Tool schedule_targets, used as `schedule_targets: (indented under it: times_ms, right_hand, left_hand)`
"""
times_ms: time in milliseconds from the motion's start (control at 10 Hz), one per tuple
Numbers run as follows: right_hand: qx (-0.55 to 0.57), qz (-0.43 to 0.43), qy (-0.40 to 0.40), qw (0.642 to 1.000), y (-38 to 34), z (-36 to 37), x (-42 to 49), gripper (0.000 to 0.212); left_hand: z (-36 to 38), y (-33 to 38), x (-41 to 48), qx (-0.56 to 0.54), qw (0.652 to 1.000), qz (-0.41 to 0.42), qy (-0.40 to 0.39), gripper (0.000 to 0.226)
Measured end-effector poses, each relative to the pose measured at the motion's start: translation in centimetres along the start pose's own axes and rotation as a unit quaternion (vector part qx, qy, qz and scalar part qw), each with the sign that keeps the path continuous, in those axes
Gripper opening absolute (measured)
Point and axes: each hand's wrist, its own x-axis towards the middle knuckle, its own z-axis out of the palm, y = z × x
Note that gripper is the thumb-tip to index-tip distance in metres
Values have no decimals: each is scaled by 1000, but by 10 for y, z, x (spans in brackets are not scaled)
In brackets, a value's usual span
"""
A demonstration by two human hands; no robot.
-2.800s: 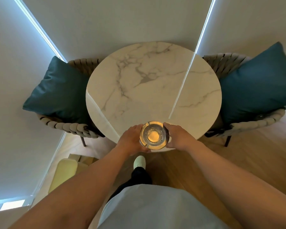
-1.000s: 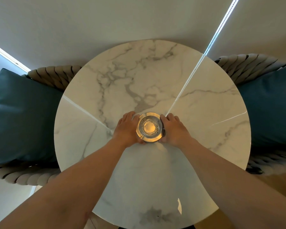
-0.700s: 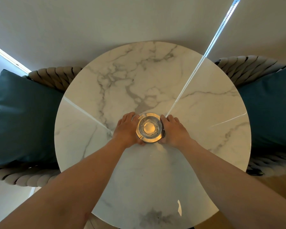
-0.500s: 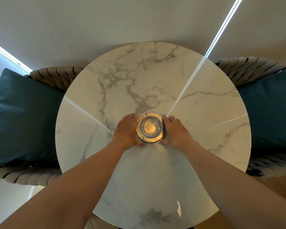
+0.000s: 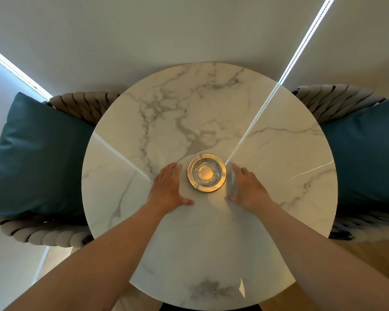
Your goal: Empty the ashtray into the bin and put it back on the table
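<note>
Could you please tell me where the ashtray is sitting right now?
In the head view the ashtray sits near the middle of the round marble table, between the open left hand and right hand, touching neither.

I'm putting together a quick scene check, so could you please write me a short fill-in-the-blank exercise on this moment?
1. The ashtray sits on the round ____ table.
2. The left hand and the right hand are open, one on each ____ of the ashtray.
3. Each chair beside the table holds a ____ cushion.

Missing words: marble; side; teal
</note>
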Motion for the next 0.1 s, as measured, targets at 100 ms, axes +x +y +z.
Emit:
schedule_targets:
  times_ms: [100]
  right_hand:
    - [30,21,18,999,11,5,-24,82]
  left_hand:
    - [3,-2,-31,-28,999,-7,23,103]
